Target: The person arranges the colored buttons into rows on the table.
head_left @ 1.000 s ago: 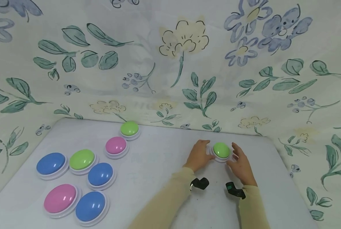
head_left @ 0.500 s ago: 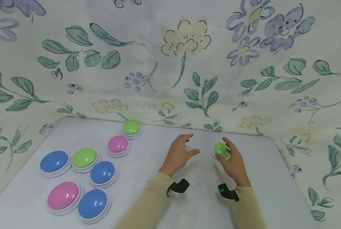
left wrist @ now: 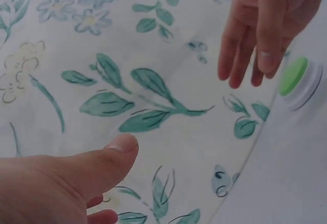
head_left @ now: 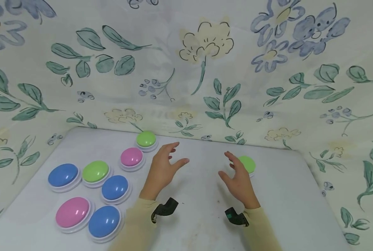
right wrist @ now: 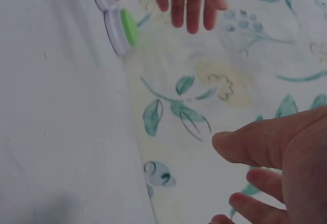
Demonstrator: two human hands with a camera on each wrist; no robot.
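Head, landmark: lone green button (head_left: 249, 164) on white base, upright on white table (head_left: 199, 223); partly behind right hand.
Head, right hand (head_left: 239, 179): in front and left of lone green button, hiding part of it; fingers loosely bent, thumb spread well away, nothing pinched.
Head, left hand (head_left: 161, 169): well left of lone green button; fingers lightly bent, thumb spread out, holds nothing.
Head, button group: all well left of lone green button, past left hand: far green button (head_left: 146, 139), far pink button (head_left: 131, 157), near green button (head_left: 95, 171), near pink button (head_left: 72, 212), three blue buttons (head_left: 115, 187).
Head, backdrop: floral cloth (head_left: 186, 69) behind lone green button.
Head, arms: tan sleeves (head_left: 263, 230) and black wrist devices (head_left: 236, 218), nearer the camera than lone green button.
Left wrist, right hand: beside lone green button, gap between fingertips and green dome; fingers extended, small gaps.
Left wrist, left hand: well apart from lone green button; thumb stretched out, two fingertips below it, rest cut off.
Right wrist, right hand: thumb apart from fingers, nothing between; lone green button out of frame.
Right wrist, left hand: fingers extended, slightly apart, gripping nothing.
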